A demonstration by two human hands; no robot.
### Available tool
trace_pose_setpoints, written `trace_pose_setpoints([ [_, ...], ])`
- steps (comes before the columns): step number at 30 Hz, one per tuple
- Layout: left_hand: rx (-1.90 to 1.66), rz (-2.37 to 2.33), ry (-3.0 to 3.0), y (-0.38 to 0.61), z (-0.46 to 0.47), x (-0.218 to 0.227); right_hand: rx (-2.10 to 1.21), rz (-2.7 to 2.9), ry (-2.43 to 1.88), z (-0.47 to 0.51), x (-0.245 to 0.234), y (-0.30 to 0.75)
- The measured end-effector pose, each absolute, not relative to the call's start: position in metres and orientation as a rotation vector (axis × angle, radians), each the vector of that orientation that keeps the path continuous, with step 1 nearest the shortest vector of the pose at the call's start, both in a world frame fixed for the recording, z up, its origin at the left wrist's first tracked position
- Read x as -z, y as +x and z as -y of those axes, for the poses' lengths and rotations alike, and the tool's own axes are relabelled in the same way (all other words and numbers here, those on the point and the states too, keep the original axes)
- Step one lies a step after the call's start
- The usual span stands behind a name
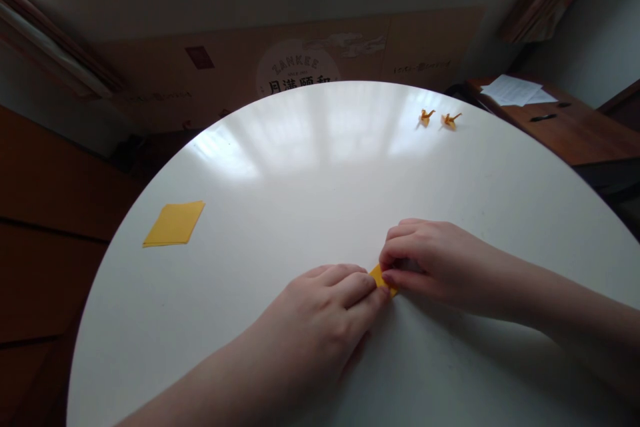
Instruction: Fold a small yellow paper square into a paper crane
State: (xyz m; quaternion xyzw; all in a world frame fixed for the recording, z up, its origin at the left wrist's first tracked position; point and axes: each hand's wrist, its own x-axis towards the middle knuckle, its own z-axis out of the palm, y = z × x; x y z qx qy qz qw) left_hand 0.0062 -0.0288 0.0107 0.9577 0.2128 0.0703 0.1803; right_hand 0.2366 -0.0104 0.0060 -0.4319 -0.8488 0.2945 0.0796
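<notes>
A small folded piece of yellow paper (381, 278) lies on the round white table (300, 200), mostly hidden under my fingers. My left hand (325, 310) presses its fingertips down on the paper's left side, fingers held together. My right hand (430, 263) curls over the paper's right side, fingers bent and pinching its edge. Both hands meet at the paper near the table's front.
A stack of flat yellow paper squares (174, 223) lies at the table's left. Two small folded yellow paper cranes (439, 119) stand at the far right edge. A wooden desk (575, 130) with white sheets and a pen is beyond on the right. A cardboard box (300, 70) leans behind the table.
</notes>
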Motion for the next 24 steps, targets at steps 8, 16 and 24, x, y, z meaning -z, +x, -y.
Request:
trace_pose_setpoints([
  [8,-0.162,-0.61,2.701,0.0078,0.0295,-0.0111,-0.869,2.555,-1.278,0.0099,-0.0055,0.236],
  [16,-0.17,-0.576,2.723,0.0066,0.0266,-0.007,-0.867,2.579,-1.26,0.0094,-0.0077,0.2374],
  [24,-0.182,-0.587,2.722,0.007,0.0277,-0.0083,-0.859,2.582,-1.262,0.0096,-0.0065,0.2375],
])
